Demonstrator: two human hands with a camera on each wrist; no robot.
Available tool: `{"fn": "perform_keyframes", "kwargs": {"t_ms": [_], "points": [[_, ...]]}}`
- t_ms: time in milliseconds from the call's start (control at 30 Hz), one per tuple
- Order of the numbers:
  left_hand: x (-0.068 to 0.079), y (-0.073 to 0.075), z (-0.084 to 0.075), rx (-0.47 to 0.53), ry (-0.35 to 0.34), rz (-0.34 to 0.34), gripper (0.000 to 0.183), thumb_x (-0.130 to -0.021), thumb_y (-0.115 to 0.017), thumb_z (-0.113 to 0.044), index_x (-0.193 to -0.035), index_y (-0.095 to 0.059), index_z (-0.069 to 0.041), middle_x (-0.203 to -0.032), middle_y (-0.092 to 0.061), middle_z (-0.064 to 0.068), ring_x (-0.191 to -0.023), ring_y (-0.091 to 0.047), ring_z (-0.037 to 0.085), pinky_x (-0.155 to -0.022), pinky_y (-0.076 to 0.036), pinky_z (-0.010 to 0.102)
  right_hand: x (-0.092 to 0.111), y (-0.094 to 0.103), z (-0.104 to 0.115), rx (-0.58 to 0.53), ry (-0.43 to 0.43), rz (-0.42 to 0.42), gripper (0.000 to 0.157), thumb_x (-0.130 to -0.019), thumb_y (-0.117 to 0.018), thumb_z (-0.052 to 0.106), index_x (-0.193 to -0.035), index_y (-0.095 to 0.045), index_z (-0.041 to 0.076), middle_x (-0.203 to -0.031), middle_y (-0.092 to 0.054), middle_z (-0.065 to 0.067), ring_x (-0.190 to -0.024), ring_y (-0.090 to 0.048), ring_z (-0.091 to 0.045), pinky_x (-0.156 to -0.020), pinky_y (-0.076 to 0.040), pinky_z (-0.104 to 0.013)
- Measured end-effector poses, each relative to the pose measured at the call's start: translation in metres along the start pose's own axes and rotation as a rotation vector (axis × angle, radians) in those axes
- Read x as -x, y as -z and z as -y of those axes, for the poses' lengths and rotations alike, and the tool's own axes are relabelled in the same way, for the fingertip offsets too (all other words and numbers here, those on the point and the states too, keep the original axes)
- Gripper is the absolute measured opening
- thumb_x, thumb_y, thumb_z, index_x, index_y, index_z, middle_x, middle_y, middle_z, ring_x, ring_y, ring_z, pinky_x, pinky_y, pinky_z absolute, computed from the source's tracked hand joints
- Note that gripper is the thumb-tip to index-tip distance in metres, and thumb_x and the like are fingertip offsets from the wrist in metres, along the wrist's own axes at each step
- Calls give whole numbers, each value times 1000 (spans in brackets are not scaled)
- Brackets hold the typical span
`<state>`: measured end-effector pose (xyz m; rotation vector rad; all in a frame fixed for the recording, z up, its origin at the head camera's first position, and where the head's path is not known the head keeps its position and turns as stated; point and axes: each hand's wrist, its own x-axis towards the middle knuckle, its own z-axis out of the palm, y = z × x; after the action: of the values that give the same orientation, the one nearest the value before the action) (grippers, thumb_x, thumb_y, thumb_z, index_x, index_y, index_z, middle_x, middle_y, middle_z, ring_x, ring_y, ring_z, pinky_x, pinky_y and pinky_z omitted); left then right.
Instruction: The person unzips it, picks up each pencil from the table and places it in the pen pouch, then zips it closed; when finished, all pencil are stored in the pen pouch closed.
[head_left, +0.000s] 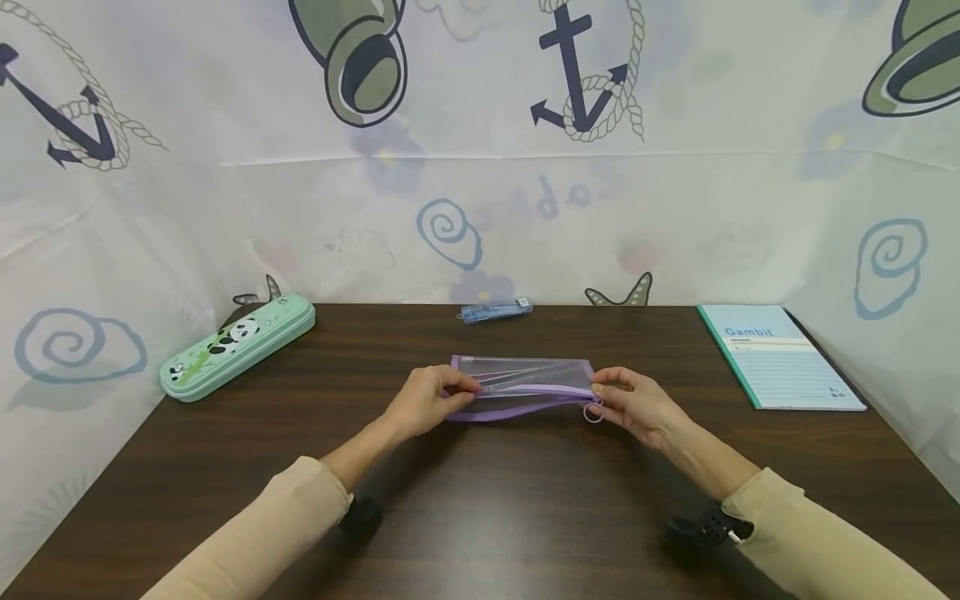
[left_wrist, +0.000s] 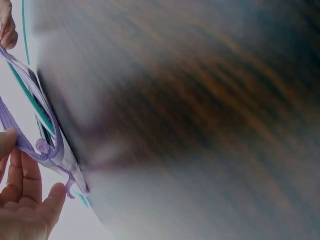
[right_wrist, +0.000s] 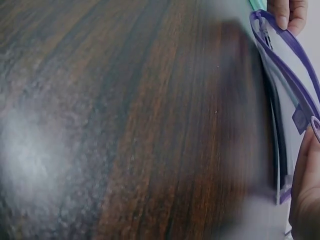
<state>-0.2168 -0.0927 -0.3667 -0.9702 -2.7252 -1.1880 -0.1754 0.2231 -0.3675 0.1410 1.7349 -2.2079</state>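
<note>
Both hands hold a clear zip pouch [head_left: 528, 373] with purple trim, low over the middle of the table. Its zipper side gapes, and the near purple edge sags toward the person. At the pouch's left end, the left hand [head_left: 427, 402] pinches the trim between thumb and fingers. My right hand [head_left: 637, 408] grips the right end, beside a purple ring [head_left: 593, 412] that hangs at the corner. Through the clear side, thin pale lines show in the head view. The right wrist view shows the open purple mouth [right_wrist: 287, 62] and a dark strip along the pouch.
A mint panda pencil case [head_left: 240, 346] lies at the table's left edge. Toward the back edge is a small blue object [head_left: 495, 311], and a light-blue notebook [head_left: 783, 358] lies at the right. Patterned cloth [head_left: 480, 167] hangs behind the dark wooden table [head_left: 525, 517].
</note>
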Motion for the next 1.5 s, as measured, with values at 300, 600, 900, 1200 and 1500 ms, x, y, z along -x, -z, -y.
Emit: {"fn": "perform_keyframes", "kwargs": {"t_ms": [300, 600, 900, 1200, 1500], "points": [[-1, 3, 0, 95, 78, -26, 15, -89, -63, -5, -101, -72, -5, -99, -70, 9, -83, -65, 14, -66, -51, 21, 4, 9, -1, 305, 152, 128, 42, -92, -51, -5, -132, -40, -11, -108, -57, -9, -94, -65, -13, -85, -51, -25], [-2, 4, 2, 92, 96, -12, 15, -90, -61, -6, -101, -71, -5, -99, -69, 9, -86, -65, 16, -70, -52, 24, 0, 0, -6, 614, 413, -3, 26, -86, -64, 0, -112, -60, -5, -113, -55, -20, -85, -61, -14, -75, -53, -23], [-1, 1, -2, 5, 97, -172, 15, -86, -67, -7, -100, -71, -5, -101, -67, 7, -91, -62, 22, -77, -52, 38, -4, -6, -7, 759, 540, -148, 15, -85, -66, -1, -99, -68, -3, -99, -69, -20, -75, -62, -1, -67, -50, -16], [-4, -34, -44, 605, 252, -24, 25, -87, -66, -8, -107, -64, 6, -102, -69, 16, -86, -65, 17, -77, -53, 29, -5, -6, -13, 777, 554, -193, 11, -84, -66, -3, -94, -69, -3, -93, -70, -19, -72, -62, -3, -64, -50, -16], [-10, -82, -79, 883, 463, -34, 25, -86, -67, -6, -106, -63, 7, -101, -69, 20, -88, -68, 18, -82, -53, 34, -4, -11, -17, 749, 562, -200, 11, -83, -68, -1, -93, -69, -4, -90, -70, -19, -70, -62, -3, -62, -50, -17]]}}
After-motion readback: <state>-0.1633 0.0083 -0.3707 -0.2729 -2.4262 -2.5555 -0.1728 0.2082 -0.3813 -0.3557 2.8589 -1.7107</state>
